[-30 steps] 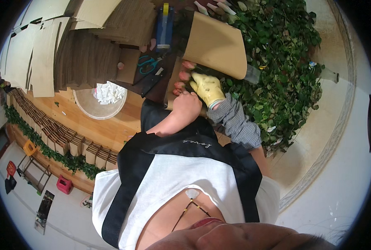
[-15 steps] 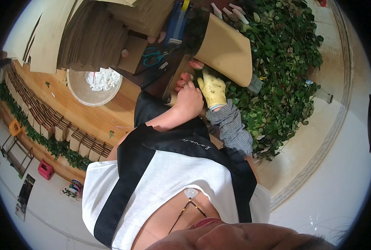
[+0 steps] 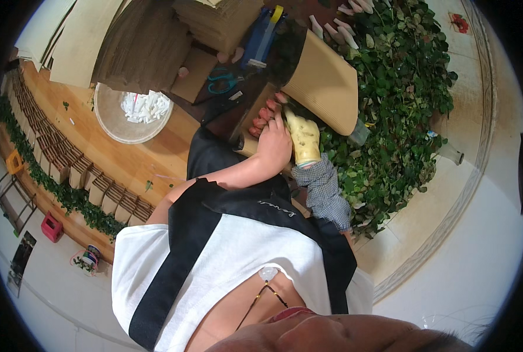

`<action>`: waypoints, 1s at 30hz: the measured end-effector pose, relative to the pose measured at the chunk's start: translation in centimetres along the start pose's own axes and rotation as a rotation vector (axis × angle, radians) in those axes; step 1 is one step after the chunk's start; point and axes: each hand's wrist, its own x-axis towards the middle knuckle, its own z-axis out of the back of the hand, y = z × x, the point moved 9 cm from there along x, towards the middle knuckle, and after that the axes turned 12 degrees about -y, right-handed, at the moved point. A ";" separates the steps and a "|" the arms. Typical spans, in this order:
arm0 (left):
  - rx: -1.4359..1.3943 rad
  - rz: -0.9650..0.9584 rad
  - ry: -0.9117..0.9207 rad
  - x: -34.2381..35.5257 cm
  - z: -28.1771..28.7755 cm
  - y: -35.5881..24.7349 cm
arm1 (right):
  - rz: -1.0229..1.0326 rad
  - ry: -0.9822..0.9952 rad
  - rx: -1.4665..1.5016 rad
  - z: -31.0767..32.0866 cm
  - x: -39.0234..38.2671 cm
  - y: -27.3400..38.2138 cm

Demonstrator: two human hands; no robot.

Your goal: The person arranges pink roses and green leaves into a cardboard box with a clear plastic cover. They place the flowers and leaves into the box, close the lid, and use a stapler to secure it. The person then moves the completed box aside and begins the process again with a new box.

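One heap of leafy stems (image 3: 390, 117) lies right of the brown corrugated sheet (image 3: 326, 88), the largest thing here. One stack of folded cardboard (image 3: 138, 47) stands left of the sheet; one round bowl (image 3: 110, 126) of white pieces, too many to count, sits farther left and nearer the person. One blue tape dispenser (image 3: 262, 41) is just left of the sheet. Two hands are near it, close together: the bare left hand (image 3: 273, 144) lies against the roses, the gloved right hand (image 3: 304, 136) beside it; whether either grips I cannot tell. One pair of teal-handled scissors (image 3: 220, 81) lies left of the sheet. About five pink roses (image 3: 265, 113) lie by its left edge.
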 end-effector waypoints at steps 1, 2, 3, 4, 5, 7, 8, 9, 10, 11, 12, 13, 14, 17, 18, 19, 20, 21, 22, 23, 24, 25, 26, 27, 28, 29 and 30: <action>-0.032 -0.001 0.062 0.1 -0.4 0.2 | -0.030 0.004 0.001 0.5 0.3 0.2; -0.065 -0.003 0.123 0.2 -0.7 0.6 | -0.061 0.009 0.002 0.8 0.5 0.3; -0.100 -0.021 0.186 0.2 -0.9 0.6 | -0.104 0.004 -0.002 1.1 0.5 0.0; -0.080 -0.029 0.170 0.2 -1.0 0.7 | -0.037 -0.161 0.062 2.4 0.3 0.3; -0.059 -0.035 0.154 0.1 -1.3 0.7 | -0.018 -0.166 0.091 2.3 0.5 0.4; -0.052 -0.037 0.175 0.2 -1.3 0.5 | 0.011 -0.184 0.140 2.3 1.1 0.3; -0.064 -0.024 0.212 0.2 -1.4 0.6 | 0.046 -0.136 0.181 1.5 1.4 0.2; -0.074 -0.013 0.248 0.4 -1.5 0.7 | 0.047 -0.112 0.184 0.9 1.6 -0.1; -0.074 -0.018 0.231 0.5 -1.4 0.6 | 0.048 -0.087 0.188 0.2 1.7 -0.3; -0.074 -0.022 0.214 0.5 -1.2 0.4 | 0.049 -0.062 0.192 -0.6 1.6 -0.8; -0.075 -0.024 0.197 0.6 -1.0 0.3 | 0.222 -0.041 -0.003 -1.2 1.4 -0.2; -0.064 -0.035 0.174 0.6 -0.8 0.3 | 0.186 -0.067 0.053 -1.2 1.2 -0.9; -0.052 -0.048 0.150 0.5 -0.7 0.3 | 0.151 -0.094 0.109 -1.2 0.9 -1.5; -0.018 -0.054 0.164 0.3 -1.2 0.3 | 0.105 -0.122 0.224 -1.1 0.9 -2.0; -0.005 -0.052 0.184 0.3 -1.3 0.4 | 0.095 -0.110 0.231 -1.2 1.1 -1.8; -0.013 -0.058 0.193 0.3 -1.4 0.3 | 0.085 -0.099 0.238 -1.2 1.2 -1.7; -0.022 -0.065 0.202 0.3 -1.4 0.2 | 0.182 -0.179 0.224 -0.3 1.4 -0.8; -0.030 -0.069 0.212 0.2 -1.4 0.2 | 0.192 -0.160 0.135 -0.6 1.6 -0.5; -0.018 -0.057 0.131 0.2 -1.6 0.2 | 0.199 -0.142 0.045 -1.0 1.8 -0.3; 0.021 -0.073 0.146 0.2 -2.2 0.2 | 0.205 -0.123 -0.045 -1.3 1.8 -0.3; 0.060 -0.090 0.158 0.4 -2.5 0.3 | 0.275 -0.187 -0.143 -0.7 1.9 0.7; 0.099 -0.108 0.170 0.5 -2.8 0.4 | 0.245 -0.158 -0.096 -0.4 1.8 0.8; 0.080 -0.111 0.193 0.3 -3.1 0.4 | 0.214 -0.130 -0.049 0.2 1.5 0.9; 0.063 -0.115 0.211 0.4 -3.2 0.6 | 0.185 -0.107 -0.003 1.1 1.4 1.2; 0.045 -0.115 0.225 0.6 -3.3 0.7 | 0.180 -0.126 0.151 2.6 1.3 1.4; 0.070 -0.132 0.194 0.7 -2.9 0.7 | 0.176 -0.143 0.305 4.4 0.9 1.8; 0.099 -0.151 0.167 0.4 -2.6 0.7 | 0.051 -0.167 0.561 6.7 0.9 1.7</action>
